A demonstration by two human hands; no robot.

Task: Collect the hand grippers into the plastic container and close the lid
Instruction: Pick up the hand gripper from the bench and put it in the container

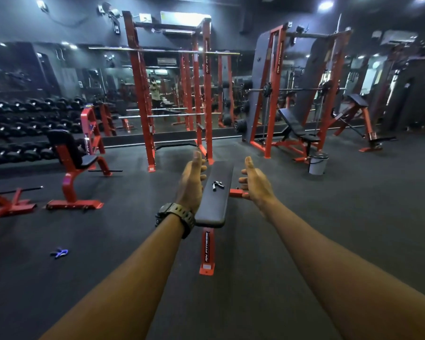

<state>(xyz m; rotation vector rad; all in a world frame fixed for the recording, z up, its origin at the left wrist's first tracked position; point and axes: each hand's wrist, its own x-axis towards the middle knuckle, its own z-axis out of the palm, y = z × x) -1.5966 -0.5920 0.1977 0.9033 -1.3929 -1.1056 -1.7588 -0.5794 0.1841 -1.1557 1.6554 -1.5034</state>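
Dark rubber flooring (304, 241) runs through a dim gym lined with red steel racks (143, 94), a mirrored back wall, rows of dumbbells (22, 128) at the left and an incline bench (297, 131) at the right. Straight ahead stands a flat bench (215, 212) with a black pad on a red frame, and on that pad lies a dark hand gripper (217, 185), about halfway along. A second, blue hand gripper (58, 253) lies on the floor well to the left. Both arms reach forward, one to each side of the bench: the left hand (192, 182), with a dark watch (176, 214) on its wrist, has its fingers straight and apart and holds nothing, and the right hand (255, 182) is likewise spread and empty. No clear plastic container can be made out with certainty; a pale bucket (318, 163) stands on the floor near the incline bench, but whether it is the target cannot be told. The step in hand appears to be approaching the bench for the first gripper. It would go best to close on the bench, bring one hand down over the gripper, pinch it across both handles so the spring does not twist it loose, and keep the other hand free for the blue one on the floor.
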